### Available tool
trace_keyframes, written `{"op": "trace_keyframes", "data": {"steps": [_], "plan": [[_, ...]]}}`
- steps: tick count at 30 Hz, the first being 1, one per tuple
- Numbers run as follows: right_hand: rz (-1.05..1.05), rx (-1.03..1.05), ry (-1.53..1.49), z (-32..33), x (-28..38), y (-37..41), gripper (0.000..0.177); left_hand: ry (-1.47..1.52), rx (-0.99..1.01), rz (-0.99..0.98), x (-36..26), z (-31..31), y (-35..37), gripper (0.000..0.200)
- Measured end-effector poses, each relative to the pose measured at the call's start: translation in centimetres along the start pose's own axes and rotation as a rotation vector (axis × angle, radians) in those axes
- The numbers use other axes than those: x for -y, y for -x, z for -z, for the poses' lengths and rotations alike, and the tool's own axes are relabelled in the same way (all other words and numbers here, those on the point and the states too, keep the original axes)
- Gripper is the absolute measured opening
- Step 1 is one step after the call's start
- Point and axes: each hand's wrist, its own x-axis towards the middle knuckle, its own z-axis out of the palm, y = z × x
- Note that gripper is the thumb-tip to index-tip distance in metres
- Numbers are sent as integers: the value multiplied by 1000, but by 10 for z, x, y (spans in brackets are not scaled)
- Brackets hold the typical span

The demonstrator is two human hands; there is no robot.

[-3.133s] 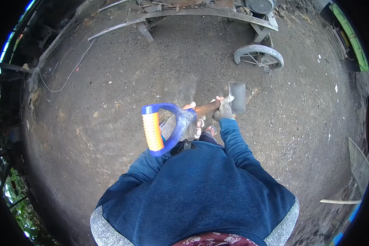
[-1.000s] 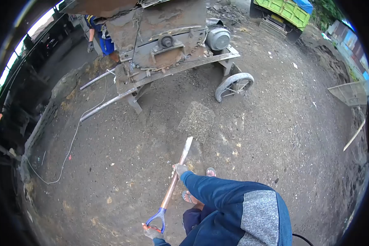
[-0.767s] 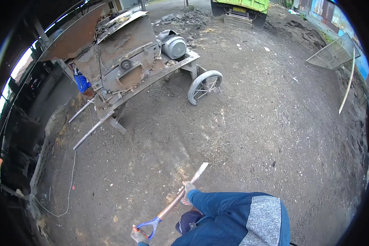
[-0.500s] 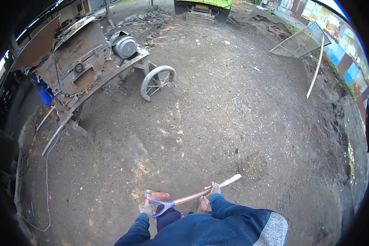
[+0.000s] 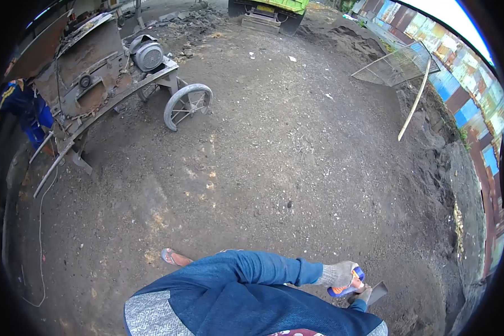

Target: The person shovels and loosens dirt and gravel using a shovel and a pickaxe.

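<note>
sleeve (image 5: 271, 269): blue | shoulder panel (image 5: 151, 313): speckled grey | truck (image 5: 288, 5): lime green | shovel grip (image 5: 359, 273): blue, orange

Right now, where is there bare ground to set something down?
The widest bare patch of dark gravelly ground spans between the grey spoked wheel and the pale slender pole; another lies between the sandalled foot and the rusty machine. It is crowded lower right, where the left hand and right hand meet at the grey-bladed shovel.

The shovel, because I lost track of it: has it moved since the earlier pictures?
Yes, the shovel has moved rightward, farther from the wheeled machine.
</note>
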Motion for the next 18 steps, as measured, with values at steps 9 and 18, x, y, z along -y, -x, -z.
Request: {"op": "trace_keyframes", "data": {"steps": [9, 18], "plan": [[-628, 731, 731, -262, -418, 12, 24, 112, -773, 222, 78, 184, 268, 44], [-564, 741, 973, -595, -625, 289, 14, 642, -1672, -279, 103, 143, 528, 22]]}}
